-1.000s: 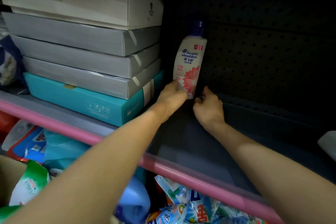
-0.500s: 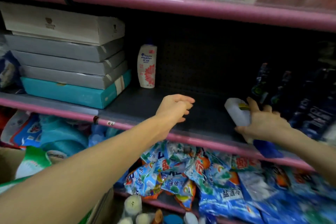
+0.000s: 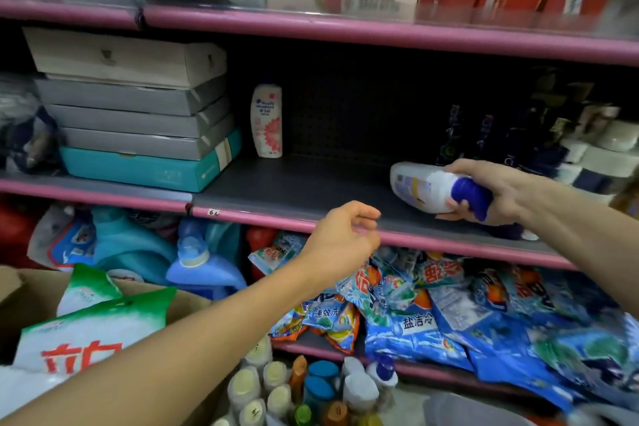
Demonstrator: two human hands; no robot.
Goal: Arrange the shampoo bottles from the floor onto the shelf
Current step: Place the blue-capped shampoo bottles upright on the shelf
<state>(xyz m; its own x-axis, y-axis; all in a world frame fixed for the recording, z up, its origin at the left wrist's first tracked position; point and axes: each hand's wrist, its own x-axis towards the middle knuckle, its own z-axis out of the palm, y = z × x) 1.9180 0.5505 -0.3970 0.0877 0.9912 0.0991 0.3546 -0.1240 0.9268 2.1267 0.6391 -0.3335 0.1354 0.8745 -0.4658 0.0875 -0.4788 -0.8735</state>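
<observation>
1. While the right hand (image 3: 498,190) grips a white shampoo bottle (image 3: 423,188) near its blue cap (image 3: 472,195), the bottle lies on its side over the right part of the dark middle shelf (image 3: 311,187), base pointing left; whether it touches the shelf I cannot tell.
2. Fingers wrap over the top of the neck and the thumb tucks beneath it.
3. Further back on that shelf a second shampoo bottle (image 3: 266,121), white with a pink flower, stands upright against the dark pegboard, well apart from the held one.
4. Just left of that standing bottle sits a stack of flat boxes (image 3: 138,107), grey ones over a teal one, with a pale box on top.
5. To the right of the held bottle stands a row of dark bottles (image 3: 484,135), blurred.
6. The left hand (image 3: 342,239) hovers at the pink front edge of the shelf, fingers loosely curled, holding nothing.
7. Below, blue detergent packets (image 3: 432,318) are heaped on the lower shelf, with blue jugs (image 3: 204,270) to their left.
8. Down on the floor a cluster of small bottles (image 3: 304,391) stands, caps up.
9. At lower left a cardboard carton (image 3: 24,297) holds green-and-white bags (image 3: 90,325).
</observation>
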